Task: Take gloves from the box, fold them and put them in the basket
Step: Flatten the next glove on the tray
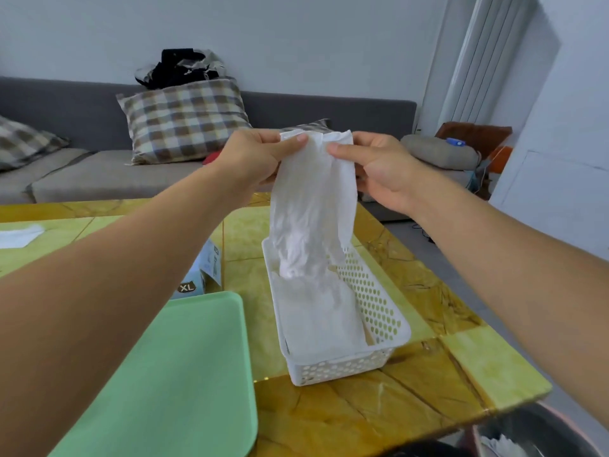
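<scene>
On a yellow marbled table (379,400) before a grey sofa (82,173) with checked cushions (184,120), we logged a white perforated basket (372,298) with white gloves lying in it. Left of the basket: a pale blue box (201,275) marked "XL", partly hidden by our left arm, and a green tray (171,374). Above the basket, our left hand (257,153) and right hand (379,169) each pinched the top edge of one hanging white glove (313,206).

Open air under both hands' fingers, hanging glove (313,206) filling the gap between them, white basket (382,311) directly below, green tray (171,374) lower left, glove box (201,275) beside it.
</scene>
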`<state>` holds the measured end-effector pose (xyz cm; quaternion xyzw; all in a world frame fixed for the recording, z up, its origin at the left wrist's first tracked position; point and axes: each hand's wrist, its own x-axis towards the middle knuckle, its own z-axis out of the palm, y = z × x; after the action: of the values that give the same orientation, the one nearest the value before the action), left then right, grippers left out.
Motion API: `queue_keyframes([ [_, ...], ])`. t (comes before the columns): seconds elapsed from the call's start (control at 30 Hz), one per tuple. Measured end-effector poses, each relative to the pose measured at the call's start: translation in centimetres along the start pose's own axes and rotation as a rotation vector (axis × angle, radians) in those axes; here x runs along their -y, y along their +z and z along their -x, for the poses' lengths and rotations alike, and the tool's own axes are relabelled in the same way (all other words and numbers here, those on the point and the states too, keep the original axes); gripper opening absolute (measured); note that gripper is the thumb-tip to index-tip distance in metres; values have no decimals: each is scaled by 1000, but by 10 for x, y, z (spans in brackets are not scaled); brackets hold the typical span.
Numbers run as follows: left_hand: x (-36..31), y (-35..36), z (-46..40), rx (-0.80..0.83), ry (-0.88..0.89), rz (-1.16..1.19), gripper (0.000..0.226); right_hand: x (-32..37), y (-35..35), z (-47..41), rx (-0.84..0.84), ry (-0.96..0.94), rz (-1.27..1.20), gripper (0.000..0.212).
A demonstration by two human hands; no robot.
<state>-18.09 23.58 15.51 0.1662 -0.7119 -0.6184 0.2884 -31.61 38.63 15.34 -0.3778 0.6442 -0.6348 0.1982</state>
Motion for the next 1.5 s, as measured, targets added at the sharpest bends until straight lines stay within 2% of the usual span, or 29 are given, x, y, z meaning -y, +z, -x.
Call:
queue_keyframes([
  [0.1, 22, -4, -2, 65, 84, -30, 23, -24, -6, -2, 15, -86, 44, 12],
  [0.2, 65, -7, 18, 199, 121, -262, 13, -67, -14, 18, 101, -86, 249, 15],
  [0.27, 93, -6, 34, 334, 166, -470, 4, -94, -19, 37, 209, -71, 424, 14],
  [0.47, 119, 12, 77, 732, 177, -864, 12, -125, -15, 88, 597, -126, 888, 8],
  [0.57, 117, 27, 89, 858, 183, -1036, 12, -116, -11, 93, 754, -21, 1014, 19],
  [0.67, 106, 39, 92, 975, 95, -1127, 19, -92, -12, 82, 951, 211, 1015, 31],
  [0.73, 95, 45, 89, 952, 9, -1124, 24, -83, -8, 68, 894, 242, 929, 24],
  [0.8, 90, 47, 82, 836, 38, -1150, 28, -85, 3, 53, 748, 126, 939, 27],
  [0.87, 93, 48, 76, 682, 131, -1336, 35, -94, 19, 49, 723, 121, 1098, 59],
  [0.93, 106, 50, 73, 611, 128, -1596, 64, -108, 36, 50, 803, 228, 1293, 99],
  [1.0, 125, 54, 68, 660, 36, -1741, 82, -120, 47, 50, 864, 319, 1402, 117],
  [1.13, 147, 62, 56, 769, -114, -1849, 92, -132, 59, 45, 864, 411, 1502, 124],
  [1.2, 141, 60, 56, 771, -97, -1774, 85, -125, 61, 46, 880, 405, 1530, 125],
  [1.3, 112, 28, 66, 619, 36, -1347, 64, -93, 61, 43, 807, 345, 1532, 115],
  [1.4, 82, -40, 85, 380, 125, -1074, 37, -50, 78, 48, 573, 140, 1469, 91],
  [1.43, 77, -69, 94, 310, 112, -1061, 31, -40, 92, 53, 515, 33, 1390, 79],
  [1.5, 79, -132, 113, 177, 26, -1084, 23, -34, 140, 67, 514, -139, 1131, 52],
])
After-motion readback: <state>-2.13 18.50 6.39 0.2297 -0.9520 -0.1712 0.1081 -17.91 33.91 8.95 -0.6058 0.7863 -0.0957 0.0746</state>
